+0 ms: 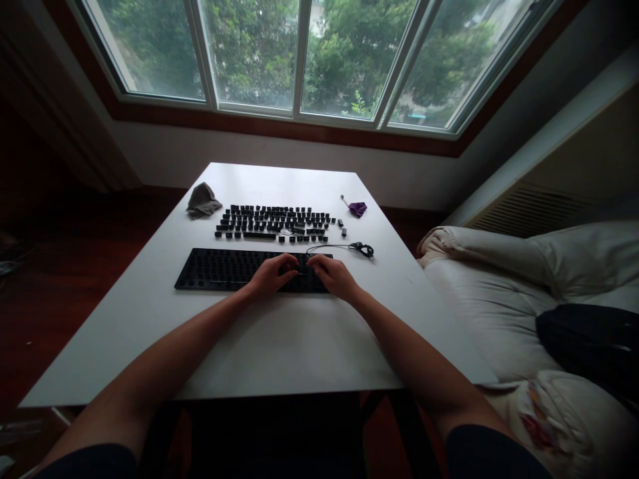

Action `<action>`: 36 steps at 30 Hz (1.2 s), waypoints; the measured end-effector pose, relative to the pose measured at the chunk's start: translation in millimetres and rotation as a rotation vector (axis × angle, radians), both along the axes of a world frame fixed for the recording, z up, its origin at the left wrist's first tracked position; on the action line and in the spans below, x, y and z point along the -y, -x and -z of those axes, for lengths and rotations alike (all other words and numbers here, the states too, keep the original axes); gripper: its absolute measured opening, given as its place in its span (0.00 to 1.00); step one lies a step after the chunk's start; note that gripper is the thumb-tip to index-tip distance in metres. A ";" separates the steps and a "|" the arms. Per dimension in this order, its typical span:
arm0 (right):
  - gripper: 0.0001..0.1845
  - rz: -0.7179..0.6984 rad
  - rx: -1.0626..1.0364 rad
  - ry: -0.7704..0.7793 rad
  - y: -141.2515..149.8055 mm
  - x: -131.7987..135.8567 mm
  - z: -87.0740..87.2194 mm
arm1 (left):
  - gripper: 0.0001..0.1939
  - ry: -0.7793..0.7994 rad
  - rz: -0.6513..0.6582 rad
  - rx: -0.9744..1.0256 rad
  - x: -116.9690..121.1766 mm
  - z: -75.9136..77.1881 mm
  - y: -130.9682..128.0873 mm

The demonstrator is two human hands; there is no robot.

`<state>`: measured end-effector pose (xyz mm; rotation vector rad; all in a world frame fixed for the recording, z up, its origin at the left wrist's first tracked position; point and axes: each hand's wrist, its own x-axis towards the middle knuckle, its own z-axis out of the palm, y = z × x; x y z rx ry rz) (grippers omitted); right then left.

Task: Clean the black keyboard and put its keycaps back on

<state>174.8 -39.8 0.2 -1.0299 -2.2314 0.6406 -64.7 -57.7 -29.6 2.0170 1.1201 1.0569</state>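
A black keyboard [224,267] lies across the white table, its keycaps off over most of its face. My left hand [272,274] is over its right part, thumb and fingers curled together at the tips. Facing it, my right hand [333,274] is closed too, fingertips down on the keyboard's right end. Whatever sits between the fingertips of either hand is too small and dark to make out. Beyond the keyboard, loose black keycaps [269,216] stand in rows, with a long space bar keycap [259,235] in the nearest row.
A grey cloth [202,201] lies at the table's far left. Toward the far right are a purple cloth [357,209] and a small brush [344,199]. A coiled black cable [361,249] rests right of the keycaps. A pale sofa [479,286] stands beside the white table [279,346].
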 end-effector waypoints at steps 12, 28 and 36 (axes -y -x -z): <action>0.12 0.005 0.092 -0.212 -3.6 -11.1 14.5 | 0.12 0.008 -0.028 -0.016 1.4 -1.7 -0.2; 0.15 0.506 0.667 -0.097 -58.2 -113.0 12.4 | 0.09 -0.261 0.082 -0.344 2.7 2.7 -0.1; 0.17 0.530 0.714 -0.071 -40.3 -115.7 20.7 | 0.07 -0.301 0.117 -0.411 2.6 0.4 1.4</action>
